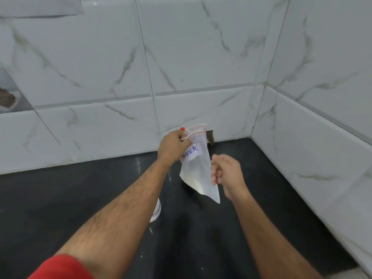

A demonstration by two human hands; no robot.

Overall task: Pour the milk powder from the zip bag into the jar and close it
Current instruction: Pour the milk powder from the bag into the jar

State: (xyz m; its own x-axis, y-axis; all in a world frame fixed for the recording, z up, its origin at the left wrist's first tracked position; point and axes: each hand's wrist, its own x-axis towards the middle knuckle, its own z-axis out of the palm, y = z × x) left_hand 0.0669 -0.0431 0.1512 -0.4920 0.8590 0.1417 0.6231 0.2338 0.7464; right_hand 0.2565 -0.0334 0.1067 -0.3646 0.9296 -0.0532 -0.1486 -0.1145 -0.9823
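One zip bag [198,172] hangs in the air, pinched at its red-striped top by the closed fingers of the left hand [173,147]; its paper label shows just below those fingers. The right hand [226,174] is loosely curled beside the bag's lower edge, whether touching I cannot tell. One white jar [156,212] stands on the black counter [261,208], mostly hidden behind the left forearm.

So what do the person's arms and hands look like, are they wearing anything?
Both hands are bare, with no gloves, rings or watch showing. The left hand and right hand have their fingers curled in. Both forearms are bare and hairy. A bit of red sleeve shows at the bottom on the left arm; the right arm shows no sleeve in view.
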